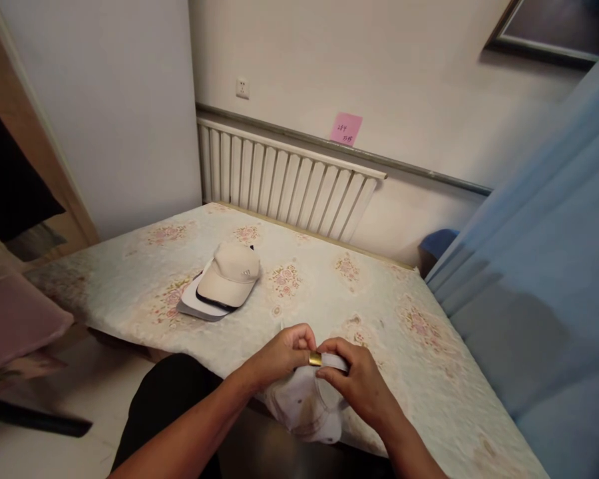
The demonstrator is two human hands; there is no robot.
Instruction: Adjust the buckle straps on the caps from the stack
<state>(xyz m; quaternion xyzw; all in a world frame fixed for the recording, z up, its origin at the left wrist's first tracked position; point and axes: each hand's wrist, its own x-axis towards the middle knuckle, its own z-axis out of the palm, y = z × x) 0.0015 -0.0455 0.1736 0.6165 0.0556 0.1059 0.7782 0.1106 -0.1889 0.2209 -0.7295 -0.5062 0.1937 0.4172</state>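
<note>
A white cap [299, 406] hangs from my two hands at the near edge of the bed, its back strap uppermost. My left hand [289, 352] pinches the strap beside a gold-coloured buckle [315, 358]. On the other side of the buckle, my right hand [352, 372] has thumb and fingers closed on the white strap [334, 361]. Farther off to the left lies a stack of caps, with a beige cap [232, 269] on top. White and grey brims stick out from under it; the rest of those caps is hidden.
The bed [319, 286] has a pale floral cover. A white radiator [284, 176] stands against the back wall, with a pink note [346, 128] above it. Blue curtains [529, 266] hang on the right. Pinkish fabric [20, 319] and my dark-clothed knee [174, 392] are at the left.
</note>
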